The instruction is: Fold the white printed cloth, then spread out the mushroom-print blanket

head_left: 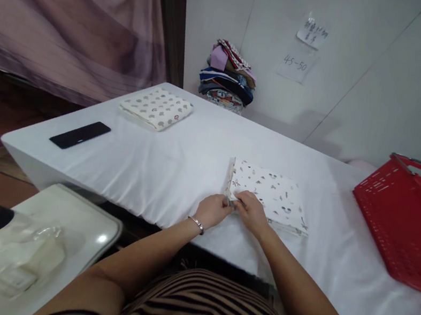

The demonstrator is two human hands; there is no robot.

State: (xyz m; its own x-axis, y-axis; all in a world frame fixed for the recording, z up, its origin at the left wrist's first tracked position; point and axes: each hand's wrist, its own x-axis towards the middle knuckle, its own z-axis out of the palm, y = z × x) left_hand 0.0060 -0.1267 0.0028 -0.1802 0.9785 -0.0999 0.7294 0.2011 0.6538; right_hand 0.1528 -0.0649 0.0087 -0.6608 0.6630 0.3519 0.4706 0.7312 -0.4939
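Together, the left hand [212, 209] and right hand [251, 213] pinched the near left corner of the folded cloth [272, 189] on the desk [204, 148]; its bulk lay rightward and beyond, long axis running left to right, its middle nearer the right hand.

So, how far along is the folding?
Looks done: the grey-patterned cloth lies folded flat near the phone. In hand: the small-print cloth, a layered rectangle, its near left corner pinched between the left hand and the right hand. Left: probably just that corner to settle; I can't tell whether the red basket holds more.
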